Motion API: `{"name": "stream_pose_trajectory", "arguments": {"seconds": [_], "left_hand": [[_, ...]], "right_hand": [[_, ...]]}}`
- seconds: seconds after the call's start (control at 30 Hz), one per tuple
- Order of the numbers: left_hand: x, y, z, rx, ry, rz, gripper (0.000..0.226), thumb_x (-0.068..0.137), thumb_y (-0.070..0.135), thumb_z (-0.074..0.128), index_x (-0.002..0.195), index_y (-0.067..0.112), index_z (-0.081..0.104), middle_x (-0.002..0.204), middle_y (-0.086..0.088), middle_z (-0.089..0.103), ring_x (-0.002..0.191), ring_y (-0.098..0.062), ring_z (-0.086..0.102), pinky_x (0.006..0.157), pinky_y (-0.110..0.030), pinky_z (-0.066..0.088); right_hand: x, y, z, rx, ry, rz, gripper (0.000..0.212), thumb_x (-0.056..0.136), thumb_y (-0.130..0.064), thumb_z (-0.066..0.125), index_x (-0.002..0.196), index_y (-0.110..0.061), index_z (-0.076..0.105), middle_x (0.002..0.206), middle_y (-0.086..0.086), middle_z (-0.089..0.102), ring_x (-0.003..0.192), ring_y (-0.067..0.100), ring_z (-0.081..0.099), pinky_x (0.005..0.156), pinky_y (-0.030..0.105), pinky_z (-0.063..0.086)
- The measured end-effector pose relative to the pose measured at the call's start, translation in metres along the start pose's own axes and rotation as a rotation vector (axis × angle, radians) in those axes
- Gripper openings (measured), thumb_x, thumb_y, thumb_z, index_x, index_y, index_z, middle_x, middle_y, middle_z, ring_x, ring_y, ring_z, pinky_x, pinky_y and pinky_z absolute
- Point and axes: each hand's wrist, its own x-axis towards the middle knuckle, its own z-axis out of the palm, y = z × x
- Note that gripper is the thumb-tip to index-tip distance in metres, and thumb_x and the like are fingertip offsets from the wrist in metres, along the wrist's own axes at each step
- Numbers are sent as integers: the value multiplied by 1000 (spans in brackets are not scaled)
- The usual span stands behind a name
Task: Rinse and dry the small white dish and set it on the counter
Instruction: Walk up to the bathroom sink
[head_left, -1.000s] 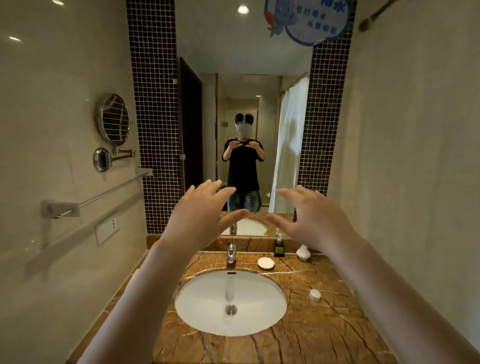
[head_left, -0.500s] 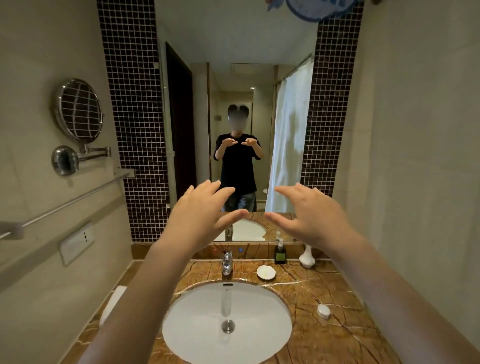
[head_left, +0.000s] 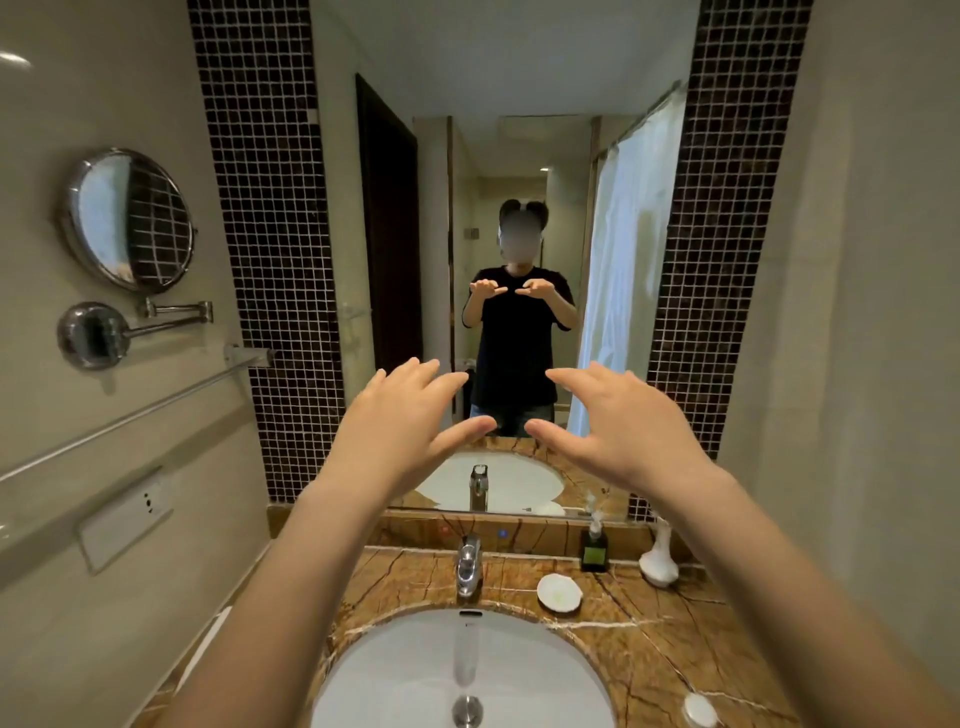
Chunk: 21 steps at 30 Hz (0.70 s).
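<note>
The small white dish (head_left: 559, 592) lies on the brown marble counter (head_left: 649, 639), just right of the chrome tap (head_left: 469, 566) and behind the white basin (head_left: 405, 675). My left hand (head_left: 400, 421) and my right hand (head_left: 618, 421) are raised side by side in front of the mirror, well above the dish. Both hold nothing and their fingers are spread, thumbs pointing at each other. Neither hand touches the dish or the tap.
A dark soap bottle (head_left: 595, 548) and a white vase (head_left: 658, 558) stand at the counter's back right. A small white round lid (head_left: 698, 709) lies near the front right. A towel rail (head_left: 130, 410) and a round swing mirror (head_left: 130, 218) hang on the left wall.
The view has moved closer to the counter and tilted down, so the basin and dish look larger. Both hands keep the same raised, spread pose.
</note>
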Motion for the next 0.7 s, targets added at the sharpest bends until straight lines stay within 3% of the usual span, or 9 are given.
{"name": "stream_pose_trajectory", "arguments": {"seconds": [0.3,0.47,0.7], "left_hand": [[49,-10,45,-55,-28,13,82,78,75,17,142,26,35,150,-4,38,141,-21,26,113,-46,22],[80,-32,72,-83,-38,36,78,80,72,22,142,26,35,151,-4,36,142,-21,23,114,-46,21],[127,-58,110,-139,-56,93,87,74,77,13,143,28,32,152,-3,35,142,-21,24,114,-45,19]], "right_hand": [[44,23,51,29,-54,29,72,80,-73,37,138,-31,39,132,-4,56,123,19,49,97,42,43],[75,29,77,-8,-54,67,71,78,-74,35,136,-33,40,127,-6,57,115,20,53,84,34,46],[114,37,98,-32,-18,153,72,77,-74,34,137,-33,40,129,-4,57,119,21,52,103,42,37]]}}
